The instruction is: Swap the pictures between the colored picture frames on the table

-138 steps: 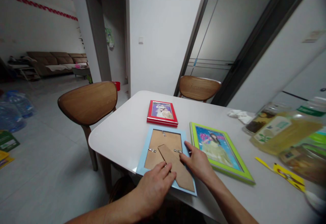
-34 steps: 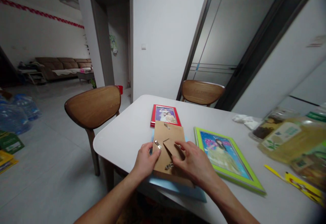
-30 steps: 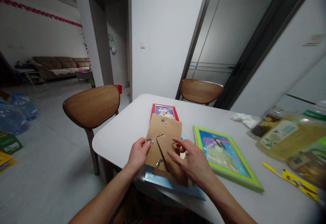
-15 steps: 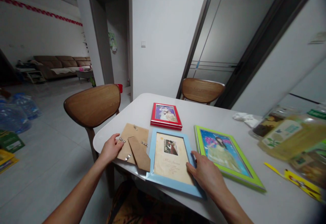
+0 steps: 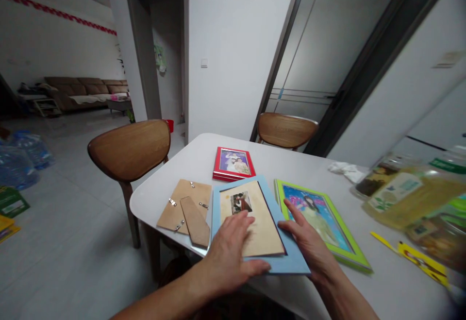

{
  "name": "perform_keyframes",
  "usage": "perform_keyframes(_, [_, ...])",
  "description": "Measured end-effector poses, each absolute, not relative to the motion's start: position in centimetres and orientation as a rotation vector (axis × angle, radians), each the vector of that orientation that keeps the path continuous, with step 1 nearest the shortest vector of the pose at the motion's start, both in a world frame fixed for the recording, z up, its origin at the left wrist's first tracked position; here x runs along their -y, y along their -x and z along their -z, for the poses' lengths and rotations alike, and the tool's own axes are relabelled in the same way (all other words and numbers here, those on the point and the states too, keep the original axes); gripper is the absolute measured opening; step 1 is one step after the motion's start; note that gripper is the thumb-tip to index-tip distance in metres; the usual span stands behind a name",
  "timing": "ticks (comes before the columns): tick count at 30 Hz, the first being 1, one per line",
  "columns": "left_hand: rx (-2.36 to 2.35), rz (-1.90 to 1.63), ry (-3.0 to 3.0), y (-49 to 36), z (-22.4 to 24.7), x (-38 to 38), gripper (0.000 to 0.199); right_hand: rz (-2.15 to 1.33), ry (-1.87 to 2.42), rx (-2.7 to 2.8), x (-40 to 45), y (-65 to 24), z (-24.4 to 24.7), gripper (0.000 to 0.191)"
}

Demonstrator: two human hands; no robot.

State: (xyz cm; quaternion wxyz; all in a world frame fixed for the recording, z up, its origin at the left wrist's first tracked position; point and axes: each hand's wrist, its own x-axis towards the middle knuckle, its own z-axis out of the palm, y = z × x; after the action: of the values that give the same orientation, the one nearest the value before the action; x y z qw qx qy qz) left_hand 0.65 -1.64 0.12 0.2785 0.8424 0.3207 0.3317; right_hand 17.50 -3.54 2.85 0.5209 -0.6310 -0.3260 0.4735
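Note:
A light blue picture frame (image 5: 291, 260) lies at the table's near edge, turned slightly. My left hand (image 5: 233, 247) rests with spread fingers on the cream printed sheet (image 5: 264, 235) in it, which bears a small photo. At the blue frame's right side is my right hand (image 5: 307, 237), thumb and index finger apart, touching the edge. Left of the frame lies a brown backing board (image 5: 196, 189) with metal clips and a stand leg. A green frame (image 5: 358, 257) with a picture is on the right, and red frames (image 5: 233, 162) are stacked behind.
On the table's right stand a large bottle of yellow liquid (image 5: 404, 193) and clear jars, with a yellow item (image 5: 424, 261) before them and white tissue (image 5: 345, 169) behind. Wooden chairs (image 5: 131, 150) stand at the left and far sides.
My left hand has left the backing board and moved right onto the cream sheet. The blue frame has turned and its near right corner has shifted right. The sheet now sits askew.

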Motion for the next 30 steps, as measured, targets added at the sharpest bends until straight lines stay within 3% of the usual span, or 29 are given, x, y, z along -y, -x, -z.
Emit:
perform_keyframes(5, [-0.685, -1.031, -2.436, -2.1, -2.1, 2.4, 0.051, -1.170, 1.385, 0.822, 3.8, -16.2, -5.0, 0.084])
perform_keyframes(9, [-0.746, -1.234, -2.431, -0.6, -2.9, 1.9, 0.041, -1.093, 1.457, 0.915, 3.2, -16.5, -3.9, 0.082])
perform_keyframes(15, [-1.300, -1.473, -1.937, 4.6, -1.7, -0.5, 0.038, -0.509, 1.949, 1.295, 2.4, -18.9, 0.3, 0.062])
perform_keyframes(21, [-1.500, -1.320, -1.778, 8.2, 1.5, -1.3, 0.035, -0.179, 2.177, 1.599, 2.3, -19.2, 2.1, 0.048])
perform_keyframes(30, [-1.597, -0.803, -2.267, 10.1, 2.5, -0.2, 0.034, 0.053, 2.244, 1.770, 2.9, -18.4, 2.0, 0.039])
